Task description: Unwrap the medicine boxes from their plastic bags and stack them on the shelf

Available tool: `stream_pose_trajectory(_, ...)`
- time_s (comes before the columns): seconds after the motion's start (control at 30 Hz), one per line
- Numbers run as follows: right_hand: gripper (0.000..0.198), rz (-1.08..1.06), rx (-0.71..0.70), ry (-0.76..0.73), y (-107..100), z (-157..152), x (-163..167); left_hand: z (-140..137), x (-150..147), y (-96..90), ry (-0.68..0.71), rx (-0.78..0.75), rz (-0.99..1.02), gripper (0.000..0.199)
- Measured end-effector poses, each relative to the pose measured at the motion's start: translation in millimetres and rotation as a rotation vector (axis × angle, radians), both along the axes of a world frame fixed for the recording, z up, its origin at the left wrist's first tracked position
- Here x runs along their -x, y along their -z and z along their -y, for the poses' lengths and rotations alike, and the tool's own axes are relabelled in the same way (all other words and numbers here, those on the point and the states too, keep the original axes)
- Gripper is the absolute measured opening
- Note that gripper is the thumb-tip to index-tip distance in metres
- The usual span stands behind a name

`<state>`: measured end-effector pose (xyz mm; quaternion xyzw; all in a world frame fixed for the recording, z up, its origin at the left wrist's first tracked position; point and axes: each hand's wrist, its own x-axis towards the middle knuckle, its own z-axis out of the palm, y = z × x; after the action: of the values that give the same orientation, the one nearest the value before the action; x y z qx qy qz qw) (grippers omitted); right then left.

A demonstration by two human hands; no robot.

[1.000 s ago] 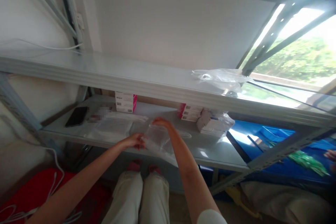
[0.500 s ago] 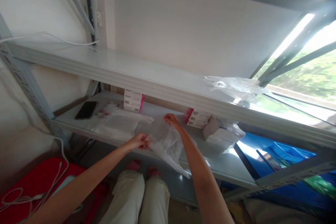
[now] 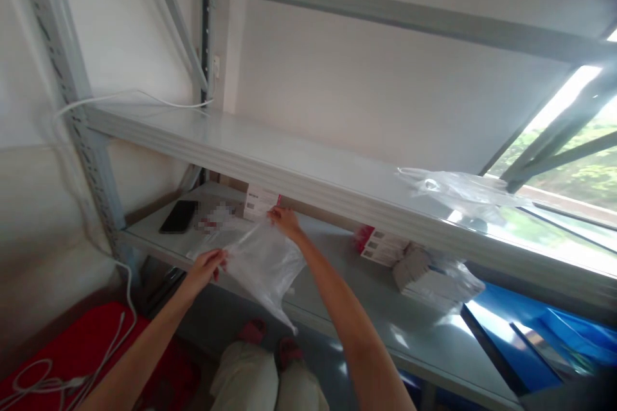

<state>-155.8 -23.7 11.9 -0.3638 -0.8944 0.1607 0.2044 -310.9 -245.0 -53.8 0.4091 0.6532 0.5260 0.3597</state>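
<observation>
Pinches a clear plastic bag (image 3: 265, 263) in two places: at its left side, between thumb and fingertips of the left hand (image 3: 207, 266), and at its upper edge, farther back, between thumb and fingers of the right hand (image 3: 285, 221). Holds the film stretched along a slanting line from hand to hand, probably to stop so thin a sheet from folding on itself. Leaves the rest loose, with one corner trailing past the front edge of the lower shelf (image 3: 332, 257). Cannot tell the number of layers in either pinch, nor any contact between film and shelf top.

Just behind the right hand, a white box (image 3: 258, 200), partly hidden. Off to the left, a dark phone (image 3: 178, 216) lying flat, seemingly set aside from the spread film. Farther right, a pink-and-white box (image 3: 383, 247) beside a stack of pale boxes (image 3: 421, 273) with clear wrapping, perhaps grouped for easy reach. Above, on the upper shelf (image 3: 289, 148), more clear plastic (image 3: 463, 187) near the window, plus a white cable (image 3: 180, 105) at the left end. Beyond the lower shelf, at far right, blue bins (image 3: 578, 334).
</observation>
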Motion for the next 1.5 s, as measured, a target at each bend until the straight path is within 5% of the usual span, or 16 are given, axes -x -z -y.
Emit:
stream_pose_trajectory(0.2,0.041,0.101,-0.016,-0.028,14.8,17.3,104.7,11.9,37.0,23.9,-0.422,-0.123,-0.035,0.062)
stream_pose_trajectory(0.33,0.038,0.163,-0.025,-0.057,29.6,20.9,140.4,2.3,44.8,49.3,-0.441,-0.001,0.026,0.069)
stream_pose_trajectory(0.53,0.02,0.157,-0.02,-0.039,50.2,9.5,148.0,2.2,50.5,79.8,-0.475,0.029,-0.129,0.064)
stream_pose_trajectory(0.67,0.017,0.134,-0.017,-0.005,61.4,5.4,151.8,3.2,38.2,74.2,-0.471,0.084,-0.218,0.057)
stream_pose_trajectory(0.9,0.021,0.143,-0.011,0.01,70.0,11.0,160.3,5.3,14.9,44.9,-0.726,0.271,-0.274,0.075)
stream_pose_trajectory(1.17,0.022,0.133,-0.056,-0.033,78.7,10.0,157.5,5.5,36.1,40.3,-0.536,0.391,-0.366,0.057)
stream_pose_trajectory(1.5,0.023,0.162,-0.131,-0.169,75.3,7.5,150.5,3.6,9.7,46.7,-0.523,0.427,-0.469,0.058)
